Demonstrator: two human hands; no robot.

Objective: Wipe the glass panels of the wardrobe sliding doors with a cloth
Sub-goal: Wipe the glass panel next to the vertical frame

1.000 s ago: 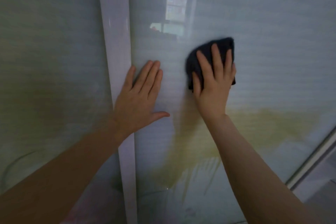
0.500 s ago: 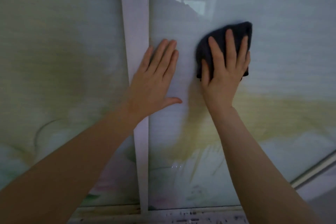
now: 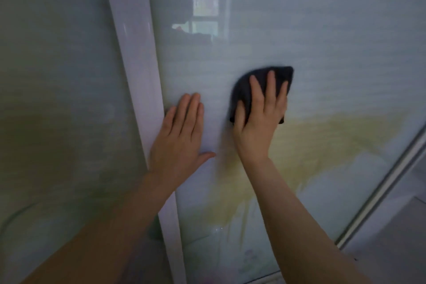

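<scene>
Cloth [image 3: 244,90]: dark, soft fabric, bunched into a pad, pressed flat on the rt glass panel [image 3: 322,41] at mid-height, near the panel's left edge.

Right hand [image 3: 258,122] covers most of it; fingers [image 3: 272,83] splayed, pinning cloth to the glass rather than clenching it.

Left hand [image 3: 177,138]: palm flat, fingers released and holding nothing, braced on the same panel, touching the white frame strip [image 3: 136,76] at that edge.

Progress, as judged: wiping under way on the rt panel. No streaks or wet marks legible, so cleaned vs. uncleaned area cannot be told. Left panel [image 3: 57,76] untouched by either hand now.

Materials: glass glossy, frosted pale grey-green w/ fine horizontal lines and a yellowish printed pattern low down; window reflection near its top edge. Frame strip smooth, glossy. Metal rail [image 3: 382,182] along the rt edge.
</scene>
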